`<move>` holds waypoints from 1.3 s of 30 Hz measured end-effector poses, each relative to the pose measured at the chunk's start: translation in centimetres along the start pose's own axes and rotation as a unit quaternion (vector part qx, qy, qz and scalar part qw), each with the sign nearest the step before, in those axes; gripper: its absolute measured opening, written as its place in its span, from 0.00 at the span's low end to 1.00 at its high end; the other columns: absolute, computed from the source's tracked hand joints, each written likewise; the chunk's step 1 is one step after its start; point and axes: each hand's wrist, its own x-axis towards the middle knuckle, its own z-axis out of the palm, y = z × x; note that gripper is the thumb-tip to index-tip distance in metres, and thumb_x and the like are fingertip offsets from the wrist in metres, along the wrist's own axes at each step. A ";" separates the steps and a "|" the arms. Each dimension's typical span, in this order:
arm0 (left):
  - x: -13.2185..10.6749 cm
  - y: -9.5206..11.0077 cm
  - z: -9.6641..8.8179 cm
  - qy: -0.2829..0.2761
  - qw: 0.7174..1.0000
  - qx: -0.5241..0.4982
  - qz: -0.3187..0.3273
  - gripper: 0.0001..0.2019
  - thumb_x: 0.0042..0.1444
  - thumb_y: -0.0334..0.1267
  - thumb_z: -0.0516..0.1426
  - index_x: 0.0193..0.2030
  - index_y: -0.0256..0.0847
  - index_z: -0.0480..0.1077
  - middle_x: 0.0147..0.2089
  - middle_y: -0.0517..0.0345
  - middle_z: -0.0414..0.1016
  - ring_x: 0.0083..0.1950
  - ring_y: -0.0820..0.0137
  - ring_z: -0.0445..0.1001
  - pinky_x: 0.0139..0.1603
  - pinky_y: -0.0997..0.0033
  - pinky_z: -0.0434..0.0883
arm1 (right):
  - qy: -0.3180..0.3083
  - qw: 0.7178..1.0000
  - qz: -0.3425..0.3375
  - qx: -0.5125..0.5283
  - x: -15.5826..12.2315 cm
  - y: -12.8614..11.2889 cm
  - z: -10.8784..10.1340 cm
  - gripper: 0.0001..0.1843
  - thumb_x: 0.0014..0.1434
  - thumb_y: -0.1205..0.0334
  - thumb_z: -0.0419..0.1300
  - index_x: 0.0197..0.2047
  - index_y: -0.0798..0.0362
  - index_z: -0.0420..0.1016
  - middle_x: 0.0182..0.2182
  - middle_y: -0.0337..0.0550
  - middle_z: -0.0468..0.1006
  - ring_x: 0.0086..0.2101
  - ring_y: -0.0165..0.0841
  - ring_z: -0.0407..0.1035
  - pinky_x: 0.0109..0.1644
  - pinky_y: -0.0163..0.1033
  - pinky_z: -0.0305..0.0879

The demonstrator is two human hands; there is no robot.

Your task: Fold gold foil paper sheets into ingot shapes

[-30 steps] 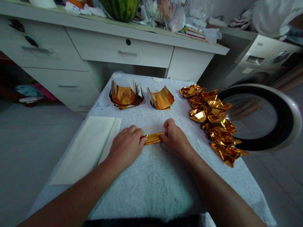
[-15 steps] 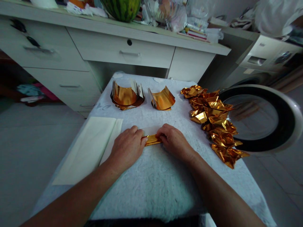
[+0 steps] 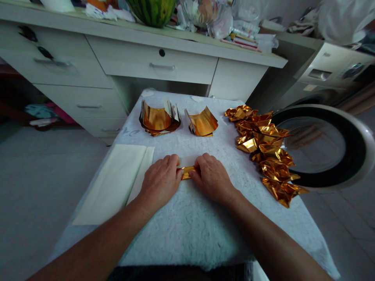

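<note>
Between my two hands lies a narrow folded strip of gold foil paper (image 3: 186,173), low over the cloth-covered table (image 3: 187,230). My left hand (image 3: 162,175) pinches its left end, and my right hand (image 3: 211,175) pinches the right end with the thumb along the near edge. The fingers hide both ends. Beyond the hands stand a thick stack of curled gold foil sheets (image 3: 158,118) and a thinner curled stack (image 3: 204,121). To the right runs a pile of folded gold foil pieces (image 3: 262,148). White paper sheets (image 3: 113,183) lie by my left forearm.
An open washing machine door (image 3: 354,148) reaches close to the table's right side. Behind the table is a white drawer cabinet (image 3: 181,70), with a watermelon (image 3: 150,11), plastic bags and papers on top. Keys (image 3: 36,43) hang at the left drawer.
My right hand has shifted slightly left along the strip, its thumb now over the foil, so less gold shows between the hands. The view has moved a little.
</note>
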 end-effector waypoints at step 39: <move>-4.6 0.0 0.2 0.044 0.961 0.126 0.241 0.13 0.63 0.31 0.53 0.51 0.31 0.73 0.47 0.43 0.76 0.50 0.54 0.73 0.51 0.53 0.71 | 0.027 0.999 0.017 -0.041 -0.5 -0.7 0.7 0.26 0.62 0.36 0.50 0.40 0.53 0.68 0.41 0.51 0.71 0.43 0.45 0.62 0.45 0.49 0.56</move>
